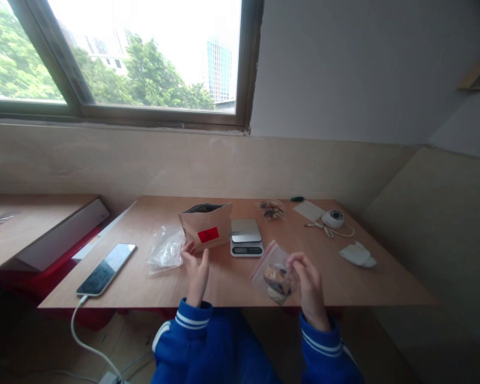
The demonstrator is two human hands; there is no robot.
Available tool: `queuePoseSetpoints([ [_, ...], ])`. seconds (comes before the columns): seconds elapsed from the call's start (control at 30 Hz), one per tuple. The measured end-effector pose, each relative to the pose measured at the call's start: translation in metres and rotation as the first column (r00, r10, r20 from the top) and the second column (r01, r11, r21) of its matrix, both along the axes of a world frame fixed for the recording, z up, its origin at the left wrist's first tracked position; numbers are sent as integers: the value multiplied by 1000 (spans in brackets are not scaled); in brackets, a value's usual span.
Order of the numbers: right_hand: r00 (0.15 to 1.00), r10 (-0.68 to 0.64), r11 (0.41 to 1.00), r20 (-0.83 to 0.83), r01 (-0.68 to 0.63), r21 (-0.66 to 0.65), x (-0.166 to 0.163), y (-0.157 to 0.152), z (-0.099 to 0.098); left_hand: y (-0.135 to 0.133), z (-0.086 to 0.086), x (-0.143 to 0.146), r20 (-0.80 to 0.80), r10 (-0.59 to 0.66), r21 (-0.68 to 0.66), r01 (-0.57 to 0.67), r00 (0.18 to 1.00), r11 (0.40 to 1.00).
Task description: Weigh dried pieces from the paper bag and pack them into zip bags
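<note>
My right hand (307, 280) pinches the side of a clear zip bag (279, 274) with a red-striped top, tilted at the table's front edge. Inside it are brown, dark and pale pieces that look dried. My left hand (196, 269) is open, thumb and fingers apart, at the right edge of a pile of clear plastic bags (165, 250); whether it touches them I cannot tell. Just beyond it stands a brown paper pouch (208, 226) with a red label and its mouth open. A small digital scale (246, 237) sits between my hands, its metal plate bare.
A phone (107, 269) on a white cable lies at the left. Farther back are another bag of dried pieces (272, 209), a green object (297, 199) and a white card (309, 210). A white dome camera (333, 217) with wires and a crumpled tissue (358, 254) lie right.
</note>
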State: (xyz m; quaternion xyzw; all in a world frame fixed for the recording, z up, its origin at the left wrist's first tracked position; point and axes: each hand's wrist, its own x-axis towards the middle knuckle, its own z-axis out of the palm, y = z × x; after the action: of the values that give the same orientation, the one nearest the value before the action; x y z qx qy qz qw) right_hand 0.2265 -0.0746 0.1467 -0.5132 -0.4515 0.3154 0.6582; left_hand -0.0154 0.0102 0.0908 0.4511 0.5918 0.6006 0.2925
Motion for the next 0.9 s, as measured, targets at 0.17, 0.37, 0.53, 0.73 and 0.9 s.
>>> queuePoseSetpoints([
  [0.17,988,155,987,-26,-156,-28,-28,8,0,-46,38,31,13,-669,-23,669,743,743],
  [0.37,993,57,997,104,-52,-57,-30,18,-14,-46,34,31,108,-789,-87,797,604,598],
  [0.53,860,-154,987,487,151,46,-42,23,-24,-45,24,40,380,-725,-68,799,575,598],
  [0.73,852,315,944,418,-234,-235,-66,17,-27,-42,13,46,530,-498,-87,629,686,773],
  [0.9,845,317,940,431,-221,-258,-66,18,-24,-42,5,46,453,-540,-22,614,710,789],
])
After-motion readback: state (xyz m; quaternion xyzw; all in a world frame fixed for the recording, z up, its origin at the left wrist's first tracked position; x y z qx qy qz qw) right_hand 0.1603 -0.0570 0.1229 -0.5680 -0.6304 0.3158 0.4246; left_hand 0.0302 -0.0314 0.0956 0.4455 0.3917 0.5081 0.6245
